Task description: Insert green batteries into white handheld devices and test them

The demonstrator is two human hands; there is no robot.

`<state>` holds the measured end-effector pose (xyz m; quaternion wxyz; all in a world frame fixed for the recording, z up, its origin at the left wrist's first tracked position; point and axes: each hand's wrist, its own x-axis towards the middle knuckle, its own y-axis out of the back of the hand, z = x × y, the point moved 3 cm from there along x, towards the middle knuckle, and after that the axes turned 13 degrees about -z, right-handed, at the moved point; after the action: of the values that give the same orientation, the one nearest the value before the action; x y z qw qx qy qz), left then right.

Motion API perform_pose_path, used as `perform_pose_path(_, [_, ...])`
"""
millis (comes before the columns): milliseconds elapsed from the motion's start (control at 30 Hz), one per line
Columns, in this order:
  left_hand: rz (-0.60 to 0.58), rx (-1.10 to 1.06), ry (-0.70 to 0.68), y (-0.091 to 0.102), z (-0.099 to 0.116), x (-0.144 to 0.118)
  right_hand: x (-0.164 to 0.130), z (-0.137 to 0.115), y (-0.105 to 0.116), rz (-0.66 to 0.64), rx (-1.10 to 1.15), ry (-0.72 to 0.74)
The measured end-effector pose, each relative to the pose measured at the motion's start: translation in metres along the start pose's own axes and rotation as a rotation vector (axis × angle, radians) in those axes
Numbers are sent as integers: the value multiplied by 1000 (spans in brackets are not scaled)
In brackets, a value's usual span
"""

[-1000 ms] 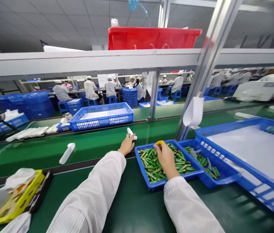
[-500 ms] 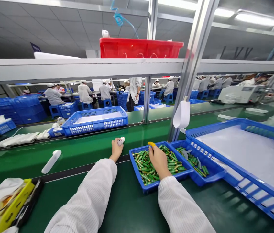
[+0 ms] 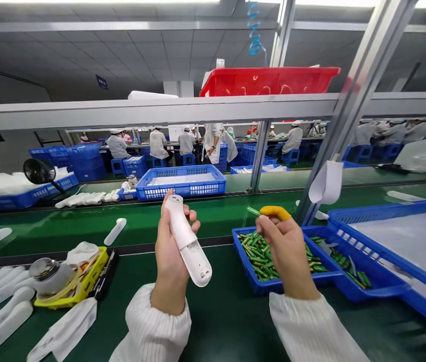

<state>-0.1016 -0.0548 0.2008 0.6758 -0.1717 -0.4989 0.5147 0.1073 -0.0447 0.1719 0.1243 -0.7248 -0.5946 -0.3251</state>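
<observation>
My left hand [image 3: 169, 261] is wrapped round a white handheld device [image 3: 183, 226], held tilted above the work surface. The device's lower section is slimmer, with small dark marks and a label at the step. To the right, my right hand [image 3: 290, 251] pinches a slim green battery [image 3: 253, 211] by one end. A yellow finger cot [image 3: 276, 212] covers its index finger. Just below that hand stands a blue tray [image 3: 243, 269] full of green batteries [image 3: 260, 256] with copper-coloured ends. Beside it, a second blue tray [image 3: 380, 291] holds fewer batteries and some pale scraps.
A green conveyor belt [image 3: 213, 216] crosses ahead, carrying white parts [image 3: 115, 231]. At the left lie a yellow tray [image 3: 97, 274] and several white device bodies [image 3: 1, 322]. A large blue crate [image 3: 390, 211] stands right. A metal post [image 3: 356, 95] rises beyond the trays. Co-workers sit farther back.
My left hand has come back from the belt with the white device, now upright in view. My right hand has lifted out of the battery tray with a green battery. The view has turned left.
</observation>
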Motion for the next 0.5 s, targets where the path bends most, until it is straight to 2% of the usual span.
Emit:
perform_pose_path(33, [6,-60,24,-3,2,-2,-10,-22,-8,-97,120,99])
perform_pose_path(67, [6,-102,46,-5,2,-3,-21,-44,-15,-178,149,203])
perform_pose_path(133, [-6,-149,65,-8,2,-3,-42,-76,-27,-337,33,387])
perform_pose_path(200, [-40,-162,62,-9,1,-3,-56,-91,-39,-473,-172,504])
perform_pose_path(267, [-93,-151,29,-9,1,-3,-61,-93,-48,-539,-316,546])
perform_pose_path(367, [-208,-131,-29,-11,3,-6,-57,-83,-55,-520,-322,434])
perform_pose_path(433, [-296,-142,-47,-15,4,-8,-54,-73,-61,-586,-169,274])
perform_pose_path(500, [-367,-171,-41,-18,3,-9,-54,-66,-68,-706,71,111])
